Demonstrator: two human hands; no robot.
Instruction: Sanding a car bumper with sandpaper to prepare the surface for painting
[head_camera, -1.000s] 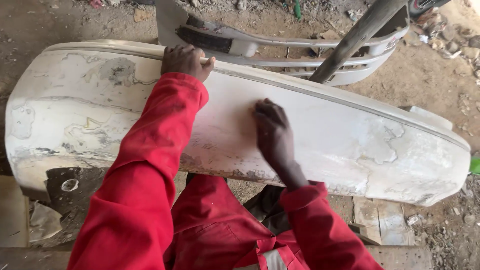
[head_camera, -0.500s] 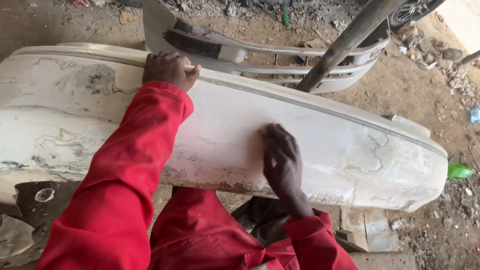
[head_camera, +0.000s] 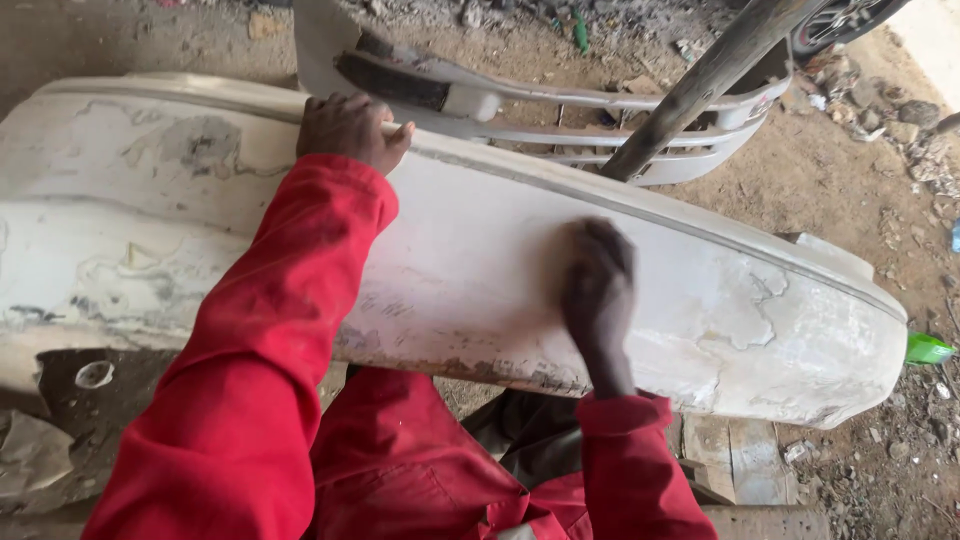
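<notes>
Left hand (head_camera: 350, 128) clamped over the top edge of the white bumper (head_camera: 480, 270) lying across the lap, right hand (head_camera: 597, 285) blurred, pressed flat on its face, contents unclear; best kept flat with even pressure while the left steadies the panel.

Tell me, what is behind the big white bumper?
Behind the white bumper lies a grey grille panel on dirt, with a dark pole leaning across it. The bumper hides its lower edge.
</notes>
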